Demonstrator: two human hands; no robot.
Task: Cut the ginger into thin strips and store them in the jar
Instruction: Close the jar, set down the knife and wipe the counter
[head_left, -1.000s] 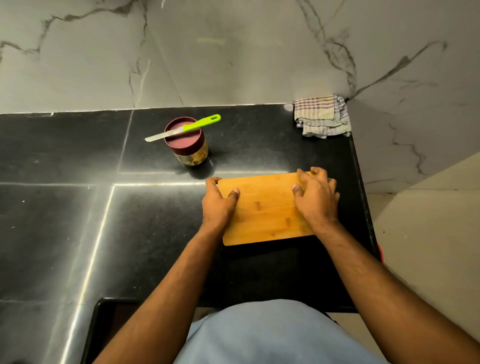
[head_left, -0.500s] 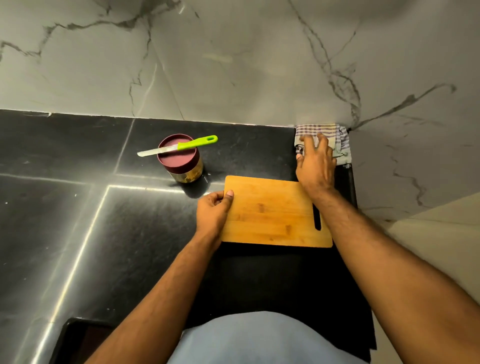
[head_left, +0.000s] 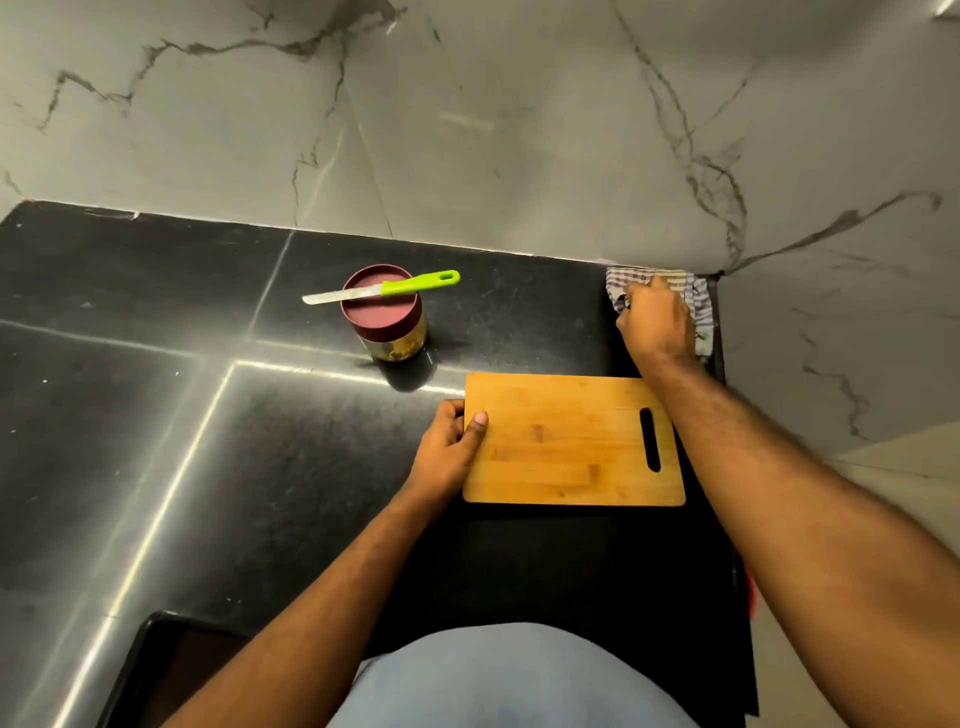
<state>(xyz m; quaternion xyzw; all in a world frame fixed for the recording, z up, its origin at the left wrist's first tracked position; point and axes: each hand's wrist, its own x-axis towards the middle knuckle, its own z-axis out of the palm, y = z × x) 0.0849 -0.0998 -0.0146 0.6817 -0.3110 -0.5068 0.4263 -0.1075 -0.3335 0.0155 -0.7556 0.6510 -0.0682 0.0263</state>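
your left hand (head_left: 451, 447) has its fingers curled round the left edge of the wooden cutting board (head_left: 566, 441), thumb lying on the top face and the other fingers tucked along the side, so it grips the board. your right hand (head_left: 655, 325) is reached out to the far right corner of the counter, resting on the striped cloth (head_left: 696, 299); its fingers look bent into the fabric, but their tips are hidden behind the knuckles, so you cannot tell for sure whether they pinch it or only press on it

the board lies flat on the black counter (head_left: 156, 415), its slot handle toward your right, its top bare. the jar (head_left: 383, 317) stands upright beyond the board's far left corner, near it but apart, with its dark red lid on; something yellowish shows through the glass below the lid. the knife (head_left: 382, 289) with the green handle lies across the lid, blade pointing left and handle overhanging to the right. no ginger piece can be picked out on the board or counter

the cloth is bunched in the corner where the counter meets the marble wall (head_left: 467, 130). your light blue shirt (head_left: 509, 680) fills the bottom edge
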